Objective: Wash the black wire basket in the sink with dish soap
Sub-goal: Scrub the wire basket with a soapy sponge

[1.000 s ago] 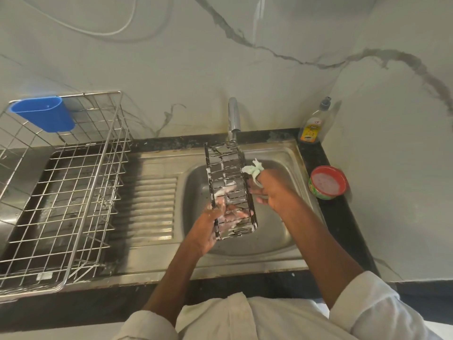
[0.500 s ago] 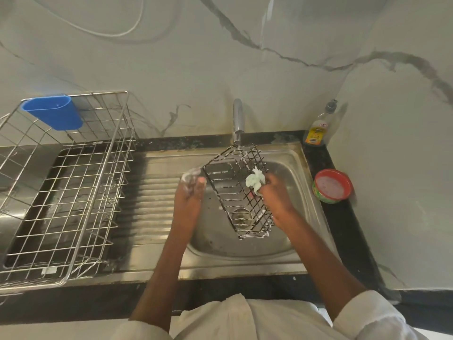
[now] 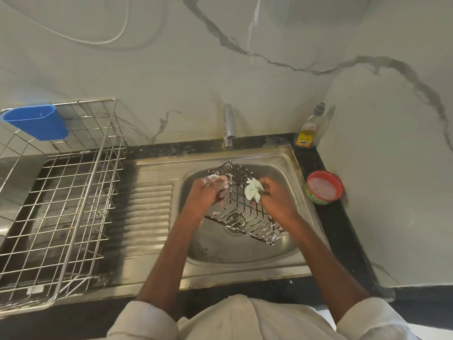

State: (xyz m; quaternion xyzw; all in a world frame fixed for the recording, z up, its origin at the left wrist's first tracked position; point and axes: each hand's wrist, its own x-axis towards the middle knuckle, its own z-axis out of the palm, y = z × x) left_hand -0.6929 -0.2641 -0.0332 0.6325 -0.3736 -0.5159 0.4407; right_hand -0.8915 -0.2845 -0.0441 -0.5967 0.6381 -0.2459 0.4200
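Observation:
The black wire basket [image 3: 247, 217], streaked with white foam, is held tilted over the steel sink [image 3: 286, 165]. My left hand [image 3: 204, 195], soapy, grips the basket's left upper edge. My right hand [image 3: 277, 200] is closed on a pale green scrub cloth [image 3: 252, 190] pressed against the basket's wires from the right. A dish soap bottle [image 3: 307, 132] stands at the back right corner of the counter. A red tub of pink soap paste [image 3: 323, 187] sits just right of the sink.
The tap [image 3: 229, 126] rises behind the sink, its spout above the basket's far end. A large steel dish rack [image 3: 73, 200] with a blue plastic cup holder [image 3: 36, 121] fills the drainboard on the left. Marble walls close in behind and to the right.
The basket was turned from upright to a tilted, flatter pose. My left hand let go, then took hold again at the basket's left edge. The right hand stays with the cloth.

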